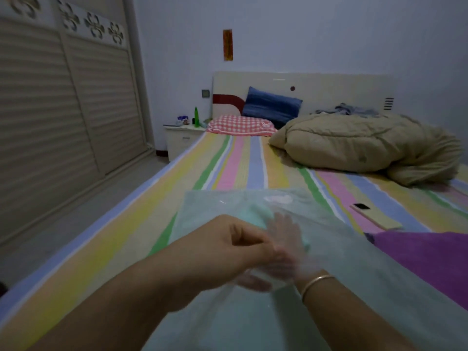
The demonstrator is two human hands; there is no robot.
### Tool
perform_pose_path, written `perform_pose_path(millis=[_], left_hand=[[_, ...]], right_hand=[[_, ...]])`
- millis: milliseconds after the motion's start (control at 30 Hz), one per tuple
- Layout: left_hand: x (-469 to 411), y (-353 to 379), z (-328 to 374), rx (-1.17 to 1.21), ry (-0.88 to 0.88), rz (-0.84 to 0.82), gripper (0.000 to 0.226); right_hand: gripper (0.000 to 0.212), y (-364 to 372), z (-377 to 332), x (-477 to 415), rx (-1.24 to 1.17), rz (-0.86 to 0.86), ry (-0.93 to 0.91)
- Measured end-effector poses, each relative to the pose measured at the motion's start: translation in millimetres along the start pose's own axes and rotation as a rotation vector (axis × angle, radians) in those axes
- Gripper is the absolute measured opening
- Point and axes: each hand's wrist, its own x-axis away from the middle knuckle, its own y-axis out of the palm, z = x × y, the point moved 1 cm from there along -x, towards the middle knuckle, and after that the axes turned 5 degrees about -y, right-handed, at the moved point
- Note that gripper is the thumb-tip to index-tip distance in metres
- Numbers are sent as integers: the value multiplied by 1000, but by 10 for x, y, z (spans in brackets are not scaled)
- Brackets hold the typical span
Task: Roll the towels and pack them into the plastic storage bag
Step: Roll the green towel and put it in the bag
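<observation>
From my end of the feed I'm looking down a bed with a striped sheet, and both hands are busy at the near end of it. A clear plastic bag lies flat on the sheet, its mouth towards the camera. The left hand sits outside the bag at the opening, fingers curled in and thumb closed against them, pinching the plastic at the edge. The right hand is inside the bag. I see it only through the film, and it is blurred, but the fingers look straight and spread, reaching to a teal towel that lies further in. Whether the fingertips actually touch the towel I cannot tell. A thin gold bracelet circles the right wrist, just at the bag's mouth.

To the right of the bag, partly under its edge, a purple towel lies on the sheet — outside the bag. Just beyond it a phone rests on the stripes, well apart from the hands.

Further up the bed a beige duvet is heaped on the right side. A red checked pillow lies at the head, with a blue pillow propped behind it against the pale headboard. Left of the bed stands a white nightstand carrying a green bottle among small items too dim to name, and a slatted wardrobe fills the left wall.
</observation>
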Motion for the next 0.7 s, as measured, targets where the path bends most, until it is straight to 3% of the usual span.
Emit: perform_pose_path(millis=[67, 133, 200, 267, 400, 467, 533, 700], left_hand=[[-201, -200, -113, 59, -60, 27, 33], [-605, -547, -341, 48, -84, 279, 27], [-1176, -985, -718, -212, -95, 646, 20], [-1728, -1295, -1113, -491, -194, 801, 31], [-2506, -1578, -1803, -803, -528, 859, 55], [-2673, -1638, -2043, -860, -610, 929, 61], [-2754, -1669, -2257, -888, -639, 971, 65], [-2813, -1695, -2478, -838, -577, 1039, 68]], right_hand=[[40, 267, 108, -134, 17, -59, 29], [37, 294, 101, -179, 67, -126, -40], [35, 188, 54, -195, 32, -167, -100], [41, 152, 47, -191, 64, -213, -129], [73, 155, 101, -85, 176, -371, 19], [84, 164, 188, -4, 188, -426, 155], [82, 237, 172, 3, 165, -409, 177], [54, 584, -45, -375, 96, -109, -81]])
